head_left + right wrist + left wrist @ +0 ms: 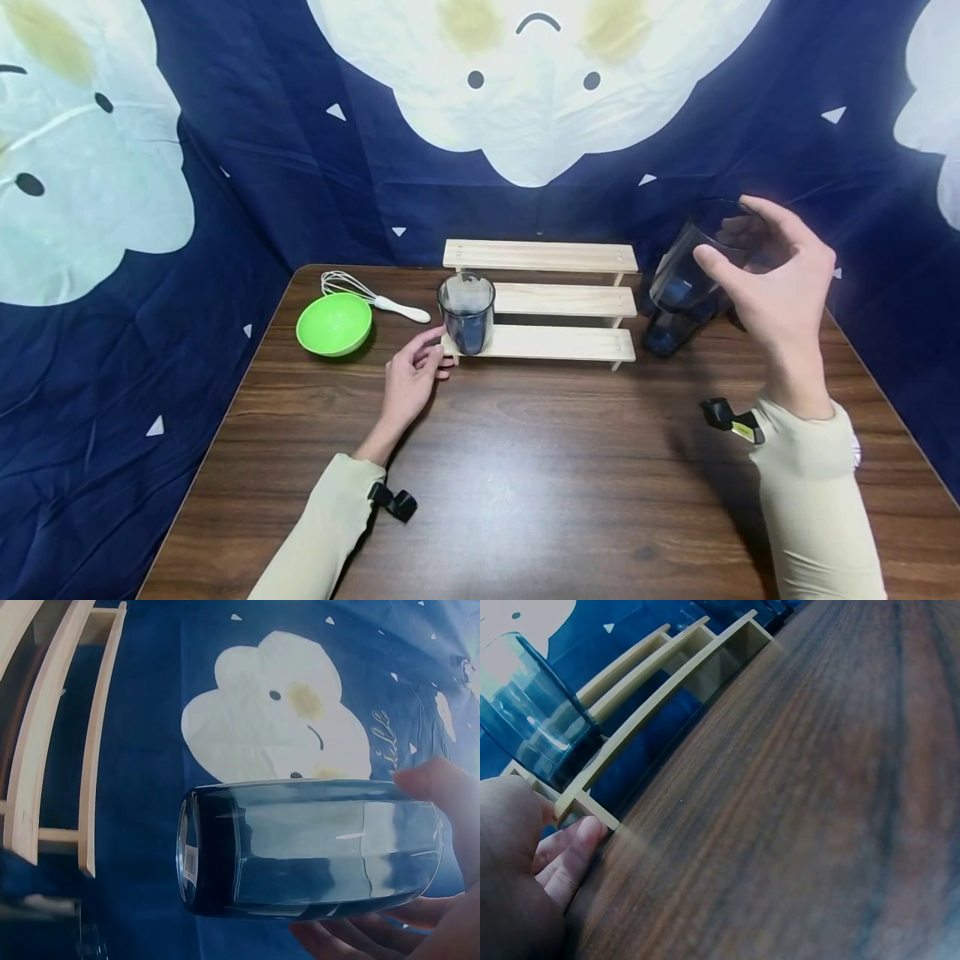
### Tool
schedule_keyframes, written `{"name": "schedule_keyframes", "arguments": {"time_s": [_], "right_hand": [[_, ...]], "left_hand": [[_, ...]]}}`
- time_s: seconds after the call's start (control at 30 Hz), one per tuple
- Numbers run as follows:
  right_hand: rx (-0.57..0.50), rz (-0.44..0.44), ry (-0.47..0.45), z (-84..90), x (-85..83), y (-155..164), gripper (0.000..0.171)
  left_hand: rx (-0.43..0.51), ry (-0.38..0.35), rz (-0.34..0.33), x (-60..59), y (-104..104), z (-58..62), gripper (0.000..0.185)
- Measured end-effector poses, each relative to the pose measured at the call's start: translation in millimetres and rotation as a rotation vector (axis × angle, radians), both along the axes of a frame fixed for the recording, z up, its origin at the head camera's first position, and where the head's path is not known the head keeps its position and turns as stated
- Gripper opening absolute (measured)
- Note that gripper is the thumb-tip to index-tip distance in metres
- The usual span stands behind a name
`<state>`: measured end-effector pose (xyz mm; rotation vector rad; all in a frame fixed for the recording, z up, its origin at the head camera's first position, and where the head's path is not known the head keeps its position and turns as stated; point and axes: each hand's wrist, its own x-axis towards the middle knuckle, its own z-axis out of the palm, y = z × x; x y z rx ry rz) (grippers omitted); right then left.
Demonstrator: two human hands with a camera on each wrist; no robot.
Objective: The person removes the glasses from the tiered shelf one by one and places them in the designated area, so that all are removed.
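A pale sleeve point(817, 517) ran to the right hand point(791, 279), whose fingers and thumb clamped a glass point(681, 268) held above the table point(525, 467) right of the wooden shelf point(555, 343), while the left hand point(411, 383) pinched the shelf's left end with its fingers, near a second glass point(467, 323) on the lowest step.

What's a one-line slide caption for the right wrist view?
Right hand holding a transparent blue glass tumbler near its rim, tiered pale wooden rack at frame left.
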<state>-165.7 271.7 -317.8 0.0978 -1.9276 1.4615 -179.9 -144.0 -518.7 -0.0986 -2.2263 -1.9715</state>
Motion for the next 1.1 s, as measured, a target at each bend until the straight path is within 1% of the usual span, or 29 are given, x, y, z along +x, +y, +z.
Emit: {"name": "schedule_keyframes", "arguments": {"time_s": [0.13,0.17,0.2,0.3,0.4,0.53,0.67,0.73,0.9,0.93,1.0,1.1], "right_hand": [[-0.072,0.026,0.036,-1.7,0.9,9.7,0.058],[-0.107,0.044,0.049,-2.0,1.0,12.3,0.058],[-0.118,0.041,0.051,-2.2,1.4,15.0,0.058],[-0.079,-0.032,0.022,-2.4,3.8,23.0,0.058],[-0.052,-0.085,-0.002,-2.9,6.3,31.7,0.058],[-0.054,-0.1,-0.002,-4.8,8.5,42.5,0.059],[-0.007,-0.163,-0.042,-6.8,11.6,50.6,0.06],[-0.012,-0.173,-0.05,-7.3,12.8,54.2,0.06],[-0.082,-0.138,-0.026,-8.3,14.8,63.2,0.059],[-0.083,-0.138,-0.025,-8.4,15.5,64.7,0.059],[-0.129,-0.113,-0.013,-8.8,16.4,68.2,0.058],[-0.154,-0.117,-0.028,-9.7,17.7,73.7,0.058]], "left_hand": [[-0.006,0.003,0.002,-0.3,-0.4,-0.8,0.035],[-0.005,0.002,0.001,-0.4,-0.2,-0.7,0.035],[-0.005,0.001,0.002,-0.1,0.1,-0.5,0.034],[-0.005,-0.003,0.004,0.2,0.9,-0.6,0.034],[-0.009,-0.002,0.002,0.2,1.6,-1.0,0.033],[-0.01,0.0,0.004,-0.4,1.8,-0.8,0.034],[-0.005,-0.004,0.006,0.1,1.6,0.7,0.033],[-0.007,-0.007,0.004,-0.3,1.2,0.7,0.034],[-0.01,-0.012,0.003,-0.6,0.5,-0.2,0.035],[-0.011,-0.013,0.003,-0.5,0.3,-0.3,0.035],[-0.014,-0.013,0.005,-0.1,0.2,-0.6,0.035],[-0.015,-0.011,0.004,0.2,0.4,-0.4,0.034]]}}
